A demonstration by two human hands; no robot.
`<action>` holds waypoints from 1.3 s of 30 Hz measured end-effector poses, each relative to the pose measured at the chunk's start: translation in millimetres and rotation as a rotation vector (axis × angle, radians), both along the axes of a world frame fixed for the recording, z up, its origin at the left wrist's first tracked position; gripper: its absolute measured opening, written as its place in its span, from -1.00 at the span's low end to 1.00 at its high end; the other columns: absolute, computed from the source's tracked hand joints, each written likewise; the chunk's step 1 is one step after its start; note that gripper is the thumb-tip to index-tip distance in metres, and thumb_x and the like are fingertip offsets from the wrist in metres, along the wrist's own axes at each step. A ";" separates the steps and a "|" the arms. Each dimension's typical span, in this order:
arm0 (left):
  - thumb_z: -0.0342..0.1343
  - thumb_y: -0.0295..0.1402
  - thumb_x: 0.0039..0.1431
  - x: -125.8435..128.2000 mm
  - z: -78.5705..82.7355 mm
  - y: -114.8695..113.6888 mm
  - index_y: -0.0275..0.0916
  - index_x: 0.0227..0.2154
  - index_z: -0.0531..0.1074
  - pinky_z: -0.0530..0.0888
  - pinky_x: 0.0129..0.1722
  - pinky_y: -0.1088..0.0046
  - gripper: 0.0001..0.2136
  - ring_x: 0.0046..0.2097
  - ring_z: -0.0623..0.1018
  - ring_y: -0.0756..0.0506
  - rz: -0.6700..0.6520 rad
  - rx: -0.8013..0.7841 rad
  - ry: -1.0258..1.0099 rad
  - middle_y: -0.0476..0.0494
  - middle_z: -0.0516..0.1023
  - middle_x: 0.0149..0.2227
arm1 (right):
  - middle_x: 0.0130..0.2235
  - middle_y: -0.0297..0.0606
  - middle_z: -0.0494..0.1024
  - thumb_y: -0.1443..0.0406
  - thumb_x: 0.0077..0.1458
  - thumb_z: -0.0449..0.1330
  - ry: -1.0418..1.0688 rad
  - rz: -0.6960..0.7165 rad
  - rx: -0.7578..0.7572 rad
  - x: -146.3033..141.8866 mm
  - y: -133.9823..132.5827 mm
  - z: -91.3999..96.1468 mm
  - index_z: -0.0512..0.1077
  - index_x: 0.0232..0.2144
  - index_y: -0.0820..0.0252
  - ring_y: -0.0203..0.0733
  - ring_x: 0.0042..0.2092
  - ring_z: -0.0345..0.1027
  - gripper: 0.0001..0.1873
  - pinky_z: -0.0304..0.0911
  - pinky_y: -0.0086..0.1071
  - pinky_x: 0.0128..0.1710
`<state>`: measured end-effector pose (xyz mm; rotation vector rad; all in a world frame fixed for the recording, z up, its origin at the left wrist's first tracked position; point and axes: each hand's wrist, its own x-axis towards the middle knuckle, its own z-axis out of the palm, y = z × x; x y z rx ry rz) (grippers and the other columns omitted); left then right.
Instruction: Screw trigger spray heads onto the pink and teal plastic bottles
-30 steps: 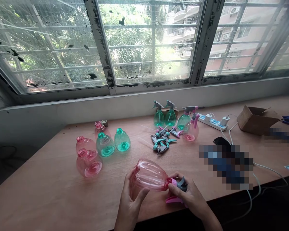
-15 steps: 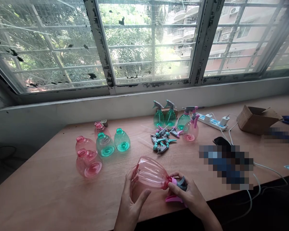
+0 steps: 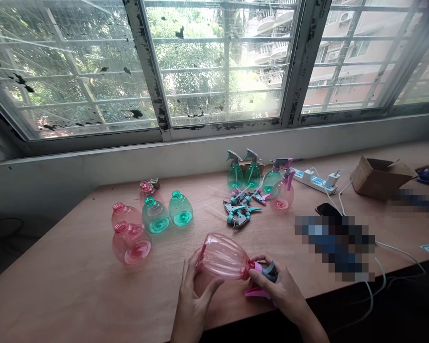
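A clear pink spray bottle [image 3: 224,257] lies tilted on its side between my hands, its neck toward the right. My left hand [image 3: 196,290] cups the bottle's base, fingers behind it and thumb below. At the neck, my right hand [image 3: 277,286] grips the grey and pink spray head [image 3: 270,271] with thumb and fingers; its pink trigger [image 3: 256,293] hangs underneath. Beyond the bottle lies a pile of loose spray heads [image 3: 239,212] in grey, teal and pink. Two green spray bottles [image 3: 252,175] with heads stand behind the pile, beside another green one and a pink one [image 3: 283,195].
On the left stand several headless pink bottles [image 3: 131,245] and two headless green bottles [image 3: 181,209]. A power strip [image 3: 316,182] with plugs, a cardboard box [image 3: 382,178] and a dark phone [image 3: 329,209] with white cables are on the right. The table [image 3: 75,286] ends at a front edge near me.
Almost nothing differs. Both hands keep hold of the pink spray bottle in the same pose, and the whole view has shifted very slightly.
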<state>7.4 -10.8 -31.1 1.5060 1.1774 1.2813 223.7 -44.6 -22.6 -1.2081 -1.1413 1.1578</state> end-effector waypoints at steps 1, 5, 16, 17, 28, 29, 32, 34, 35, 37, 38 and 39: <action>0.31 -0.21 0.09 -0.6 -1.6 -0.2 0.02 0.14 0.33 0.28 0.28 0.16 -0.46 0.24 0.40 -0.25 0.005 0.008 0.014 -0.09 0.35 0.24 | -0.46 -0.28 0.62 -0.03 0.03 0.33 0.012 0.000 0.000 -0.2 -0.1 0.4 0.47 -0.23 0.21 -0.11 -0.40 0.48 -0.55 0.34 -0.26 -0.35; 0.32 -0.21 0.07 -1.0 0.1 -3.6 0.03 0.20 0.27 0.25 0.30 0.13 -0.38 0.24 0.40 -0.25 -0.026 -0.035 0.034 -0.11 0.39 0.24 | -0.48 -0.30 0.62 -0.02 0.02 0.34 0.032 0.008 -0.004 -0.9 -0.8 2.8 0.47 -0.24 0.20 -0.13 -0.41 0.47 -0.56 0.34 -0.28 -0.36; 0.30 -0.12 0.07 5.3 13.3 -9.4 -0.10 0.14 0.35 0.29 0.28 0.14 -0.43 0.26 0.40 -0.29 -0.007 -0.107 -0.181 -0.21 0.46 0.20 | -0.49 -0.34 0.59 -0.02 0.00 0.37 0.043 -0.001 0.004 -0.7 -0.4 1.5 0.50 -0.28 0.21 -0.19 -0.43 0.43 -0.57 0.31 -0.35 -0.39; 0.29 -0.13 0.08 4.0 11.2 -8.0 -0.08 0.15 0.35 0.28 0.29 0.15 -0.44 0.27 0.38 -0.29 -0.015 -0.105 -0.160 -0.20 0.43 0.23 | -0.48 -0.33 0.60 -0.02 0.01 0.36 0.045 -0.006 0.006 -0.7 -0.3 1.5 0.50 -0.28 0.21 -0.18 -0.43 0.44 -0.57 0.31 -0.34 -0.39; 0.34 -0.19 0.03 3.1 6.7 -5.8 -0.05 0.19 0.31 0.26 0.31 0.12 -0.36 0.25 0.41 -0.28 -0.025 -0.077 -0.051 -0.17 0.43 0.23 | -0.45 -0.26 0.64 -0.05 0.07 0.29 0.043 0.002 0.009 -1.7 -0.6 6.0 0.47 -0.29 0.21 -0.11 -0.40 0.51 -0.57 0.37 -0.28 -0.33; 0.34 -0.16 0.02 4.5 8.7 -7.2 -0.08 0.18 0.31 0.25 0.31 0.11 -0.36 0.26 0.40 -0.29 -0.015 -0.084 -0.073 -0.20 0.44 0.22 | -0.46 -0.27 0.63 -0.05 0.07 0.29 0.031 0.005 0.009 -1.5 -0.7 5.5 0.48 -0.29 0.21 -0.11 -0.41 0.50 -0.57 0.36 -0.28 -0.35; 0.33 -0.08 0.00 6.9 11.2 -9.8 -0.15 0.12 0.35 0.25 0.30 0.10 -0.38 0.26 0.39 -0.31 0.026 -0.105 -0.163 -0.26 0.47 0.18 | -0.50 -0.29 0.61 -0.04 0.07 0.29 0.016 0.032 0.008 -0.9 -1.1 4.6 0.48 -0.29 0.22 -0.12 -0.43 0.49 -0.57 0.36 -0.29 -0.37; 0.33 -0.07 0.00 6.3 10.5 -9.6 -0.13 0.11 0.36 0.26 0.30 0.10 -0.39 0.26 0.40 -0.31 0.029 -0.116 -0.187 -0.25 0.47 0.19 | -0.50 -0.27 0.61 -0.04 0.08 0.29 0.023 0.055 0.007 -0.7 -1.2 4.8 0.49 -0.31 0.23 -0.12 -0.43 0.49 -0.57 0.38 -0.29 -0.37; 0.33 -0.09 0.01 5.4 9.9 -8.9 -0.11 0.12 0.35 0.25 0.30 0.10 -0.40 0.27 0.39 -0.30 0.013 -0.119 -0.183 -0.23 0.46 0.20 | -0.50 -0.26 0.61 -0.04 0.08 0.29 0.027 0.058 0.004 -0.7 -1.3 5.1 0.50 -0.32 0.23 -0.11 -0.42 0.50 -0.57 0.38 -0.29 -0.37; 0.32 -0.15 0.05 3.0 8.6 -6.7 -0.08 0.15 0.34 0.24 0.31 0.11 -0.41 0.28 0.37 -0.29 -0.030 -0.113 -0.155 -0.21 0.42 0.24 | -0.50 -0.26 0.61 -0.05 0.08 0.29 0.025 0.052 -0.001 -0.9 -1.2 5.8 0.50 -0.34 0.23 -0.11 -0.42 0.50 -0.57 0.38 -0.29 -0.38; 0.33 -0.18 0.05 1.8 7.9 -5.4 -0.06 0.15 0.34 0.24 0.31 0.12 -0.42 0.28 0.38 -0.28 -0.046 -0.105 -0.137 -0.19 0.41 0.25 | -0.50 -0.26 0.61 -0.05 0.08 0.29 0.022 0.043 0.000 -1.0 -1.1 6.2 0.50 -0.36 0.22 -0.11 -0.42 0.50 -0.57 0.38 -0.29 -0.38; 0.33 -0.20 0.05 0.6 7.3 -4.2 -0.05 0.16 0.34 0.25 0.31 0.12 -0.42 0.27 0.39 -0.28 -0.052 -0.095 -0.120 -0.18 0.41 0.24 | -0.49 -0.26 0.61 -0.05 0.07 0.29 0.017 0.032 0.004 -1.1 -1.1 6.5 0.50 -0.37 0.22 -0.11 -0.41 0.51 -0.57 0.38 -0.29 -0.37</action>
